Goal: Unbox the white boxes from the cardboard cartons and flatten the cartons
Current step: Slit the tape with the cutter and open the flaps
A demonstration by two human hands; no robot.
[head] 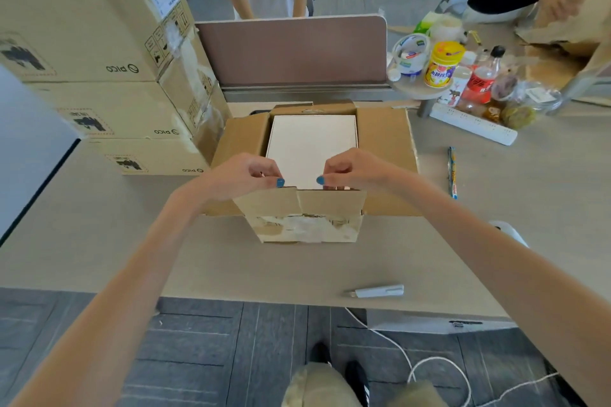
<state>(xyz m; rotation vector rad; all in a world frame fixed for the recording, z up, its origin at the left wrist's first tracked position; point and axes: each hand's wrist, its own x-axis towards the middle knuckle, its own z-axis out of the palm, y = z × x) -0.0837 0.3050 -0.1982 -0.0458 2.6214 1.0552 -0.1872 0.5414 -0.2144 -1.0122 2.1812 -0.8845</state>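
A grey knife (377, 291) lies near the front edge of the table (99, 241). Past it stands the open carton (307, 215), flaps spread to the sides and its near flap folded down over the front. Both hands reach into it from the near side. The left hand (244, 175) and right hand (353, 168) are curled, fingers tucked down between the carton wall and the white box (312, 139), thumbs lying on the box's top near edge, so each hand pinches that edge. The box sits flat inside the carton and fills most of it. A thin wrapped stick (452, 172) lies to the right. Left of the carton, closed cartons (82, 43) are stacked. Behind stands a brown divider (291, 49), with a power strip (472, 122), a cola bottle (479, 81) and a yellow jar (443, 64) to its right.
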